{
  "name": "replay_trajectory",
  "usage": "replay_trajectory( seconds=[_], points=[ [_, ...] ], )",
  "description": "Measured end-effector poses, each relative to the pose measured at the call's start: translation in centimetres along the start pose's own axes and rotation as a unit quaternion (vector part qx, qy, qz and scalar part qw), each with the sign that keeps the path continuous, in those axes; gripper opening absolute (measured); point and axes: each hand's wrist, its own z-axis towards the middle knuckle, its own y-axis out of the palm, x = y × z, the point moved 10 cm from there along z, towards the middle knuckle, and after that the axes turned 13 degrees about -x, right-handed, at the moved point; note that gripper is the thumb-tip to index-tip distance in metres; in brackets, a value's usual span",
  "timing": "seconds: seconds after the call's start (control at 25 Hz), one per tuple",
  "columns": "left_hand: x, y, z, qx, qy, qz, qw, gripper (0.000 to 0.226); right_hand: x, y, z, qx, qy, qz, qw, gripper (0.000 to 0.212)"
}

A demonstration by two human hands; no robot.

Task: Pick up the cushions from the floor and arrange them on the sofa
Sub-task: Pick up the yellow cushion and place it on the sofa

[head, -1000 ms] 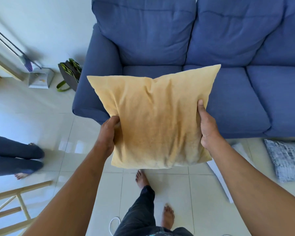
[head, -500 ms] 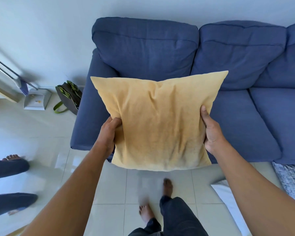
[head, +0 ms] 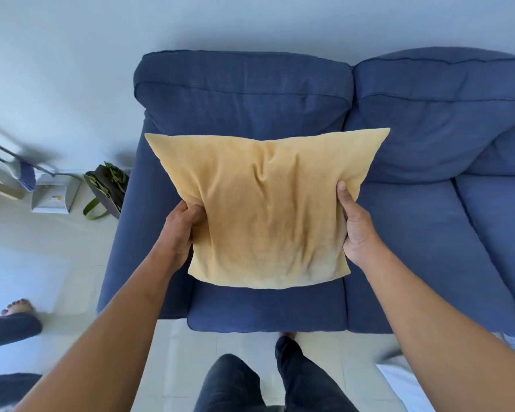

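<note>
A square mustard-yellow cushion (head: pixel 265 209) hangs in the air over the leftmost seat of the blue sofa (head: pixel 428 239), its face turned up toward me. My left hand (head: pixel 180 230) grips its left edge and my right hand (head: pixel 356 227) grips its right edge. The cushion's top edge reaches in front of the sofa's left back pillow (head: pixel 241 96). Its lower edge is above the seat, apart from it. At the bottom right corner a strip of white fabric (head: pixel 405 388) lies on the floor, cut off by the frame.
White tiled floor (head: pixel 42 263) lies left of the sofa. A dustpan with a broom (head: pixel 52 194) and a dark bag with green handles (head: pixel 106 188) stand by the wall. Another person's legs and foot (head: pixel 12 316) are at the left edge. My own legs (head: pixel 268 382) are below.
I have stepped closer to the sofa, carrying the cushion forward from over the floor to over the left seat. The patterned cushion on the floor at right has left the view.
</note>
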Motion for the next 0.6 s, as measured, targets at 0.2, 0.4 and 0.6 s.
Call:
replay_trajectory(
  seconds=[0.2,0.4,0.6],
  points=[
    [0.7,-0.3,7.3,0.006,-0.023,-0.002,1.0,0.037,-0.3,-0.6,7.3,-0.006,0.028,0.01,1.0,0.082],
    [0.6,-1.3,13.1,0.012,-0.048,-0.005,0.999,0.047,0.4,-1.0,13.1,0.009,0.038,0.019,0.999,0.085],
    [0.2,-3.5,19.9,0.027,-0.034,-0.017,0.999,0.041,0.9,-1.7,19.8,0.026,0.029,0.013,0.999,0.078]
  ],
)
